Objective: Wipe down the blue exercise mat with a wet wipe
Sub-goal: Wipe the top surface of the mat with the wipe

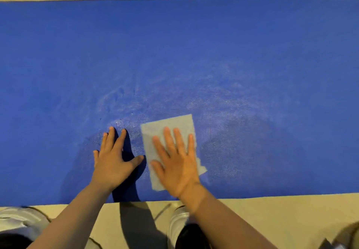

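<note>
Right hand (177, 168), fingers straight, presses a thin, limp wet wipe (171, 132) flat on the blue mat (174, 44) near its front edge; left hand (111, 161), released, braces the soft mat; palm pressure suits better than pinching.

The mat (174, 44) is saturated blue with a fine pebbled grain. A paler, whitish speckled sheen covers its centre and lower right of the frame. The wipe (172, 124), at lower centre, is pale grey-white and plain. The floor (272, 219), along the top and bottom edges, is glossy beige tile with thin dark joints. The shoes (175, 227), at the bottom edge, are white.
</note>
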